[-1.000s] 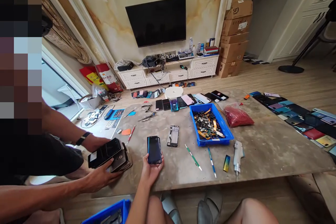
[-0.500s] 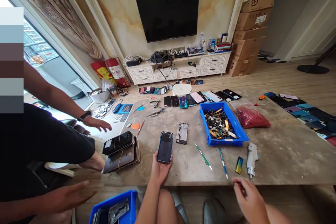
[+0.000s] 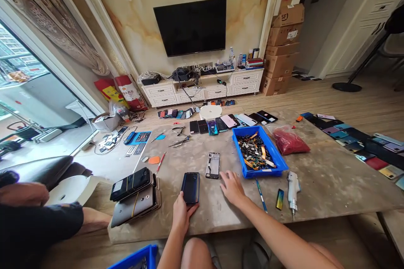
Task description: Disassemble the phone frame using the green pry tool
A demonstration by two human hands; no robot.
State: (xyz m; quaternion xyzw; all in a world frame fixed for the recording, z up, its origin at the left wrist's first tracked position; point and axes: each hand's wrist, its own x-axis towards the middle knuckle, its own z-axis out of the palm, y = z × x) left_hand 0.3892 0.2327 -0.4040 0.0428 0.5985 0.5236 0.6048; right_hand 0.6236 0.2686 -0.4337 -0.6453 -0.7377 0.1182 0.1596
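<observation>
My left hand (image 3: 182, 214) grips the lower end of a dark smartphone (image 3: 191, 187), held low over the near part of the table. Fingers spread, my right hand (image 3: 232, 187) reaches over the tabletop with nothing visible in it. Its fingertips are close to the lower right corner of a stripped phone mid-frame (image 3: 213, 165); I cannot tell if they touch. A blue pen-like tool (image 3: 261, 195) lies to the right of that hand. The green pen-like tool is hidden, seemingly behind the hand and forearm.
A blue tray (image 3: 282, 168) of small phone parts stands right of centre, beside a bag of red material (image 3: 291, 139). An electric screwdriver (image 3: 293, 191) and a small shiny blue-yellow piece (image 3: 279, 199) lie right. Banded phones (image 3: 135, 197) are stacked left, beside a seated person (image 3: 41, 222).
My right hand has moved left and forward from the table's front edge toward the mid-frame. The view has shifted right. The other person's outstretched hands have drawn back.
</observation>
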